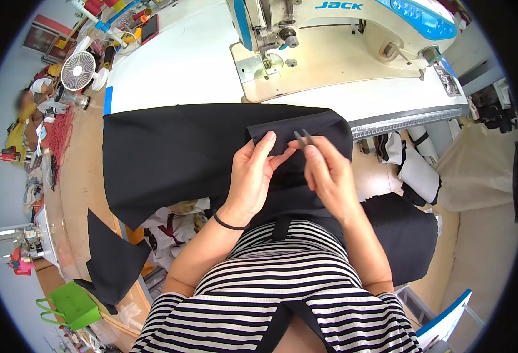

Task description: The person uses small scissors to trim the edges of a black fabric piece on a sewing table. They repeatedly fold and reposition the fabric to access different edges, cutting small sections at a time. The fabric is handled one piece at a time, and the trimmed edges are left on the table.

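One green bag (76, 309) stands at the far left, with a smaller black piece (115, 259) lying loose to its right. Next, the large black cloth (165, 156) spreads over the front of the white table (165, 70) and drops toward the person's lap. Near its right end a strip is turned over into a folded flap (282, 124). The left hand (250, 176) pinches the flap's lower edge, thumb on top and the other fingers behind. Just to its right, the right hand (328, 173) grips a small grey two-pointed tool (305, 140) between thumb and fingers, its tips apart over the flap. Behind and mostly to the right stands the sewing machine (329, 62); at lower right lies more black fabric (400, 238).

So the fold is made and held, and the cloth lies clear of the needle. The close handwork seems midway; how much is left cannot be judged. No stitch or thread can be made out on the dark cloth. The left fingertips are hidden behind the flap, the tool's handle is covered by the right hand, and the cloth's lower edge is lost against the lap.
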Demonstrator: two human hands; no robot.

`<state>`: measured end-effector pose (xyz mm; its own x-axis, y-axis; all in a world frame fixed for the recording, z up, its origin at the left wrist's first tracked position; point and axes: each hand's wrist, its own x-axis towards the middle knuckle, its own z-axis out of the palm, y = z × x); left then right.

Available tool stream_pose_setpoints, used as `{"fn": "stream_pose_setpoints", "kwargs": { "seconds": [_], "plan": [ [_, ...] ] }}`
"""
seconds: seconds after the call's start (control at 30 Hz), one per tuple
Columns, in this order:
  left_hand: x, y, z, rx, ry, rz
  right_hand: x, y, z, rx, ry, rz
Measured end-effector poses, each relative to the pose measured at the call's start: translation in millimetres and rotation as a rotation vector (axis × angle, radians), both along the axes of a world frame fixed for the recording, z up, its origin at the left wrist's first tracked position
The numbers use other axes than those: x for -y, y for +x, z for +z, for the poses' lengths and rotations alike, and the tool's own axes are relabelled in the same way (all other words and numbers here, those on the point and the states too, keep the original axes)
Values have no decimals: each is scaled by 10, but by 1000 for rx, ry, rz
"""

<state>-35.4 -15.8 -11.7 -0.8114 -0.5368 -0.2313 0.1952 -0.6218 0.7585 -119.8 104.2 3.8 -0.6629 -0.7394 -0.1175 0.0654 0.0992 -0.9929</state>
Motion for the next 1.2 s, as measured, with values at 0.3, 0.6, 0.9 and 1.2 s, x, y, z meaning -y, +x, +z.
{"fn": "stream_pose_setpoints", "kwargs": {
  "seconds": [0.3, 0.6, 0.9, 1.2],
  "plan": [
    [-28, 75, -16, -37, -83, -28, 105, 90, -92, -35, 25, 50],
    [-37, 80, 11, 6, -147, -36, 107, 88, -32, -86, 56, 58],
    [-53, 69, -2, 5, -122, -17, 137, 104, -208, 84, -132, 0],
    [-43, 72, -28, 41, -168, -40, 96, 33, -141, 466, -185, 76]
  ]
}}
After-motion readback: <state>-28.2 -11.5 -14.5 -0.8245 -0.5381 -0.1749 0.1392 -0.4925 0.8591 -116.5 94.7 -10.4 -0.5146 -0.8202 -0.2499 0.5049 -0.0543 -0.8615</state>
